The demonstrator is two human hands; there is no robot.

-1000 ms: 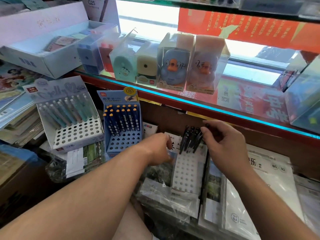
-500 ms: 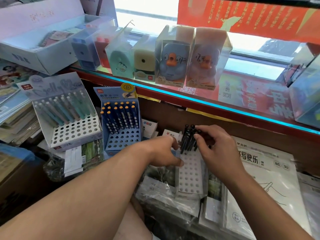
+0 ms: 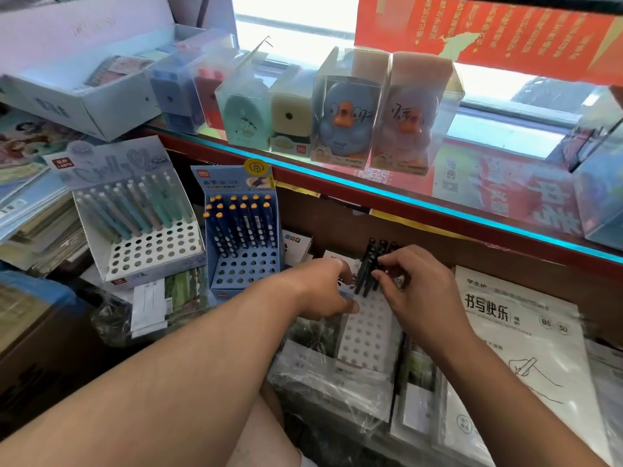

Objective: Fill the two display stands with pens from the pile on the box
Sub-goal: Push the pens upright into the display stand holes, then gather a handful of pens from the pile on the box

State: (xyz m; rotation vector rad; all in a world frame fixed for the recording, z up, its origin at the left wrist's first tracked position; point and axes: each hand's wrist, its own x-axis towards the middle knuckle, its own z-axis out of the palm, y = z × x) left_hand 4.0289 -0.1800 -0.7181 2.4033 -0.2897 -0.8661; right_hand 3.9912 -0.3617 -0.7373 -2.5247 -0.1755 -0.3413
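I see L hand (image 3: 323,291) fingers curled, gripping left edge of white stand (image 3: 367,332) | R hand (image 3: 414,291) fingertips pinching black pens (image 3: 369,264) standing in stand's back rows | front rows show open holes | blue stand (image 3: 242,257) & pale stand (image 3: 148,247) off to the left, both part-filled w/ pens

The left forearm (image 3: 185,382) and right forearm (image 3: 499,392) are bare to the lower edge of view, as are the left hand (image 3: 323,291) and right hand (image 3: 418,291). Between the arms shows a bare leg (image 3: 269,433), ending in what may be a pale hem (image 3: 305,459).
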